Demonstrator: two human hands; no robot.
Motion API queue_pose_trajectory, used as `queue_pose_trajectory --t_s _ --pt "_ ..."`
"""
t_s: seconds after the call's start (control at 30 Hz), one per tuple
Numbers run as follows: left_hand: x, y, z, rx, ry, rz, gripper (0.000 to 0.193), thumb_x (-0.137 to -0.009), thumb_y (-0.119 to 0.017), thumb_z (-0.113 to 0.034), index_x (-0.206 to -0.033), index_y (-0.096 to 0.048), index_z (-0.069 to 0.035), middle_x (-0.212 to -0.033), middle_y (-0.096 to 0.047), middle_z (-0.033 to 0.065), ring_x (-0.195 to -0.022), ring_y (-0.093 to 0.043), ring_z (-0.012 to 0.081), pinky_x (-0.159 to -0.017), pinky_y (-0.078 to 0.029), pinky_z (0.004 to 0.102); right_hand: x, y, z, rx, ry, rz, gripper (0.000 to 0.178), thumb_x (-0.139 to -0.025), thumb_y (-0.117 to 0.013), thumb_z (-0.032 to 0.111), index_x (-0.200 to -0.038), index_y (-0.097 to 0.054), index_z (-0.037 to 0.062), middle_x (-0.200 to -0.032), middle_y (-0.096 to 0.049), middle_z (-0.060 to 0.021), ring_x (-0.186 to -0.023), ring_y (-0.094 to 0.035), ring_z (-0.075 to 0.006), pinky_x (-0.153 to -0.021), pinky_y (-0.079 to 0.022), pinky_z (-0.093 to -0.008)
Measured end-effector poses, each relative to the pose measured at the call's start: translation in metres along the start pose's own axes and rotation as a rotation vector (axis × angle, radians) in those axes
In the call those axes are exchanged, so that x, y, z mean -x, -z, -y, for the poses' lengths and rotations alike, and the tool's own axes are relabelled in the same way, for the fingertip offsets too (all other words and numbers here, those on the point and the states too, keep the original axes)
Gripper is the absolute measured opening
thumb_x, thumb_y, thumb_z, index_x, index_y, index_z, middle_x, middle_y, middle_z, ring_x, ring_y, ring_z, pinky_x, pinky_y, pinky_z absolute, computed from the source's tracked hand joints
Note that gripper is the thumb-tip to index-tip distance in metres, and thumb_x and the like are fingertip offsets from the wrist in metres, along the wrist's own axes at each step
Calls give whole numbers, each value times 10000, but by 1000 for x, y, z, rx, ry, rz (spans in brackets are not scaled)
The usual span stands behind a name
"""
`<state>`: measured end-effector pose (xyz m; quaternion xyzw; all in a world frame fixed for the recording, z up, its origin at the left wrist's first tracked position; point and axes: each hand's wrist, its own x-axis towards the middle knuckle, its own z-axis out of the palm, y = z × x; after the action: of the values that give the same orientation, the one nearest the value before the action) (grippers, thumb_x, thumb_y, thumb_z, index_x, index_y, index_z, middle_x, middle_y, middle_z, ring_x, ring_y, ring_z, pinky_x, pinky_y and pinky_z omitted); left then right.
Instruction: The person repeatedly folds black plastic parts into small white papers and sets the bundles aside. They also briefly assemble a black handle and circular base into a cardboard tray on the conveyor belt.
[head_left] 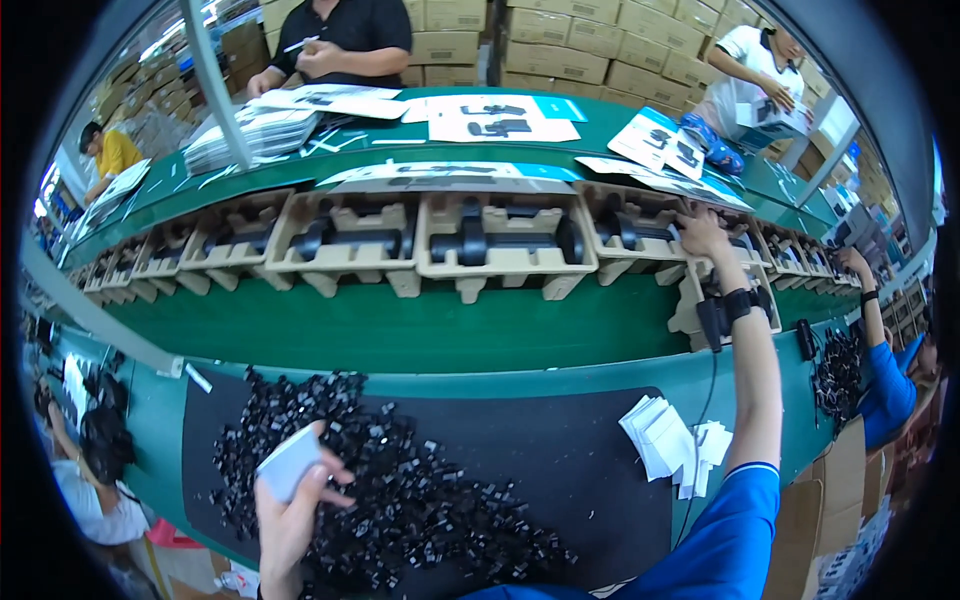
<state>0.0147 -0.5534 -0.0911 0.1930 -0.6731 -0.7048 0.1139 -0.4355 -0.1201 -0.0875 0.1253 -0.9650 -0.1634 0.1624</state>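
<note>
Looks like a factory packing line, judging by the row of molded-pulp trays [520, 271] along a green conveyor belt [400, 330], the stacked brown cartons [565, 40] behind, the printed cardboard sheets [505, 125] on the far bench [395, 157], the heap of small black parts [400, 480], and workers [365, 45] stationed along both sides.

Blue short sleeve [715, 525], thin white cuff stripe [757, 466], black right wristband [740, 303], bare hands [703, 235]
</note>
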Motion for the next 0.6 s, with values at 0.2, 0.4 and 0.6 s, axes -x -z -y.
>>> queue_pose_trajectory --t_s 0.2,0.4,0.6 --pt "7 -3 -6 291 150 176 500 -996 -371 -305 -1340 -377 57 -1062 -618 194 -938 -646 279 -760 -558 360 89 155 93 -801 218 -287 284 -870 -547 130 -1103 -574 -29 -1084 -573 -217 -1013 -559 -361 -867 -453 -411" --pt "34 -22 2 395 214 436 478 -995 -386 -326 -1313 -433 29 -1087 -619 169 -965 -633 244 -810 -528 329 283 244 261 -793 919 -168 677 -623 -769 128 -1244 -509 59 -1223 -511 -127 -1081 -506 -308 -893 -451 -384" --pt "60 -9 11 37 -120 458 338 -977 -464 -205 -1205 -518 38 -1075 -624 106 -966 -595 151 -821 -484 268 309 246 305 -817 752 -291 795 -557 -786 166 -1284 -481 67 -1256 -479 -117 -1111 -479 -292 -946 -431 -395"
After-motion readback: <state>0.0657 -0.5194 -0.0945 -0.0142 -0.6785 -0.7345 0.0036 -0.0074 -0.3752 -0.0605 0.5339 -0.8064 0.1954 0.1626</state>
